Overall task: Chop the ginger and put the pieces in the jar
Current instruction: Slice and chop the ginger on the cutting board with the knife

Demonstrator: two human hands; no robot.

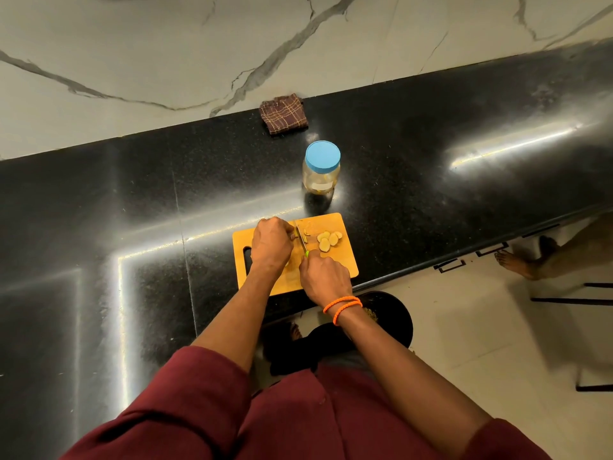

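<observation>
A wooden cutting board (345, 260) lies on the black counter near its front edge. My left hand (270, 244) is curled over a piece of ginger on the board; the ginger is almost wholly hidden under the fingers. My right hand (325, 277) grips the green handle of a small knife (301, 240), whose blade points away from me and stands right beside my left fingertips. Several cut ginger slices (328, 240) lie to the right of the blade. A clear jar (321, 171) with a blue lid on it stands behind the board.
A folded brown checked cloth (283, 113) lies at the back of the counter by the marble wall. A black bin (388, 313) sits on the floor below the counter edge. Another person's bare feet (517, 263) stand at the right, by dark chair legs (570, 298).
</observation>
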